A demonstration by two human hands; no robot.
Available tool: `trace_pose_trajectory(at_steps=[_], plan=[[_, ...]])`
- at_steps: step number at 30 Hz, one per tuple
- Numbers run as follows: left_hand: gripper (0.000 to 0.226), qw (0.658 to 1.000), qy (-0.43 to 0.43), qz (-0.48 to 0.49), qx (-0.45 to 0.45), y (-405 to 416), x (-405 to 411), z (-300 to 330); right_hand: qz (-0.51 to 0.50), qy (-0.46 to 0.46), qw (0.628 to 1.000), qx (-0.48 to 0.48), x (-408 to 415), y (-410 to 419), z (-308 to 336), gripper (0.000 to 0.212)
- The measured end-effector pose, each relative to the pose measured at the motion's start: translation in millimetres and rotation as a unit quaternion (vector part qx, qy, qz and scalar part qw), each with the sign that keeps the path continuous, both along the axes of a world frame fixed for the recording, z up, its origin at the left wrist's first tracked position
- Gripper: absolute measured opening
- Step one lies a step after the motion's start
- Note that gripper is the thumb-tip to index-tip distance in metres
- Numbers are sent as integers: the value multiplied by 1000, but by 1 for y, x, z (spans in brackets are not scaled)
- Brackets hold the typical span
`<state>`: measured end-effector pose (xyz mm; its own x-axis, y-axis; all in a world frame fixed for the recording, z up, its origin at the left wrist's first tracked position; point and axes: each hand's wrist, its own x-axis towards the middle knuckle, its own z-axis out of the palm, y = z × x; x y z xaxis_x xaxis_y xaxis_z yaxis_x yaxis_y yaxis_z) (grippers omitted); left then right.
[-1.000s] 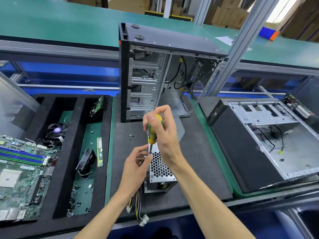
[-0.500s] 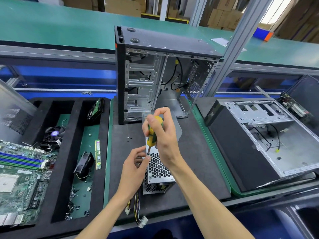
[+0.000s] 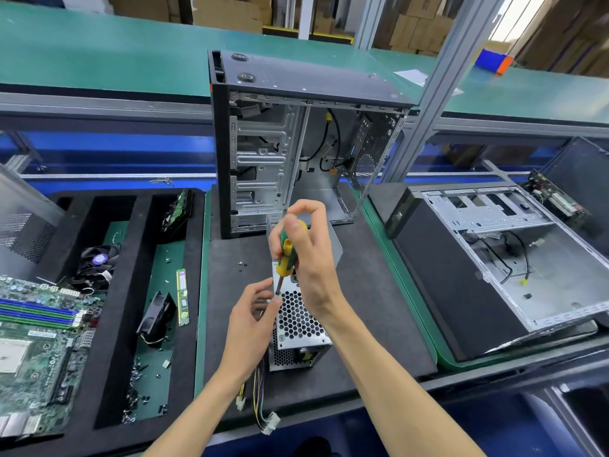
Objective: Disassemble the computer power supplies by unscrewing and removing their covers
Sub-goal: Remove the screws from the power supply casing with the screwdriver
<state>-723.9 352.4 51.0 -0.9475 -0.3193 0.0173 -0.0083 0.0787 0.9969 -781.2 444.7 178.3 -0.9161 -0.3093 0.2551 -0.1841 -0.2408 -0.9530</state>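
A silver power supply (image 3: 296,328) with a honeycomb grille lies on the dark mat, its cable bundle (image 3: 260,400) hanging over the near edge. My right hand (image 3: 309,255) grips a yellow-and-green screwdriver (image 3: 285,255) upright, its tip set on the unit's top left edge. My left hand (image 3: 252,319) rests against the left side of the power supply, thumb and fingers pinched close around the screwdriver's tip. The far part of the unit is hidden behind my right hand.
An open black tower case (image 3: 296,140) stands right behind the power supply. A second case (image 3: 494,258) lies open on the right. Left, a black foam tray (image 3: 128,291) holds fans, a RAM stick, loose screws; a motherboard (image 3: 36,338) sits at far left. Small screws (image 3: 242,266) lie on the mat.
My right hand's fingers have shifted on the screwdriver handle, as in turning it. The left hand stays at the tip. The view has moved slightly.
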Motion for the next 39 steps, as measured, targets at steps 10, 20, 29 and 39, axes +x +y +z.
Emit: trace_pose_trajectory(at_steps=[10, 20, 29, 39], plan=[[28, 1000, -5, 11, 7, 3, 0, -3, -13, 0, 1000, -19, -5, 4, 2, 34], [28, 1000, -4, 9, 9, 2, 2, -2, -11, -9, 1000, 25, -3, -1, 0, 25], [29, 1000, -6, 13, 4, 3, 3, -3, -5, -15, 1000, -1, -6, -4, 3, 30], [28, 1000, -8, 18, 3, 1, 4, -6, -24, -34, 999, 10, -7, -1, 2, 26]])
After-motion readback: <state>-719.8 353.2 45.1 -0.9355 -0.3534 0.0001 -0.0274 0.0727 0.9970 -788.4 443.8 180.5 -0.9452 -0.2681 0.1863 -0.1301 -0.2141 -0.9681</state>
